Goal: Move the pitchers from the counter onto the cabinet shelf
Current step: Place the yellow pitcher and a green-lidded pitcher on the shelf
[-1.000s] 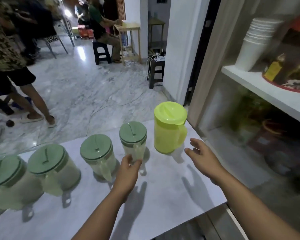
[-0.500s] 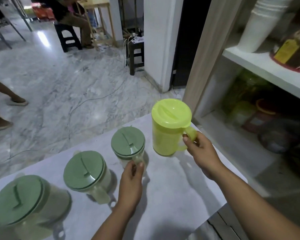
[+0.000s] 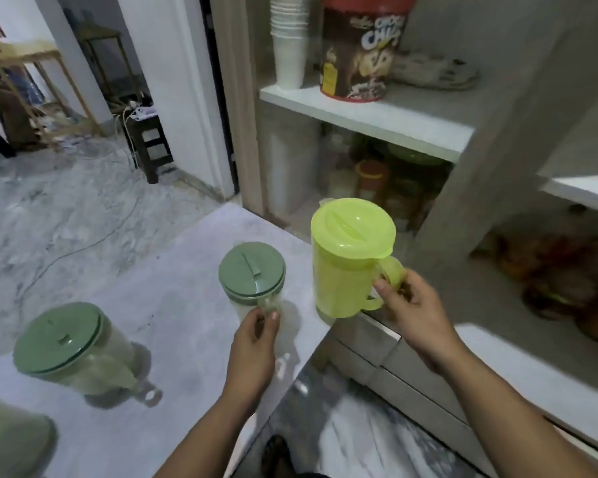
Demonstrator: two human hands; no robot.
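The right hand (image 3: 416, 315) has its grip clamped on the yellow pitcher (image 3: 347, 257) handle, off the counter (image 3: 159, 305) edge; the left hand (image 3: 256, 339) pinches the green-lidded pitcher (image 3: 252, 274) handle. Carry both upright toward one o'clock, clearing the cabinet shelf (image 3: 366, 112) lip.

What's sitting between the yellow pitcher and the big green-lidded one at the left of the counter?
In the head view, a small green-lidded pitcher stands between the yellow pitcher and the large green-lidded pitcher; the left hand grips its handle.

Pitchers (image 3: 252, 276) on counter (image 3: 173, 305), left of cabinet (image 3: 366, 112)
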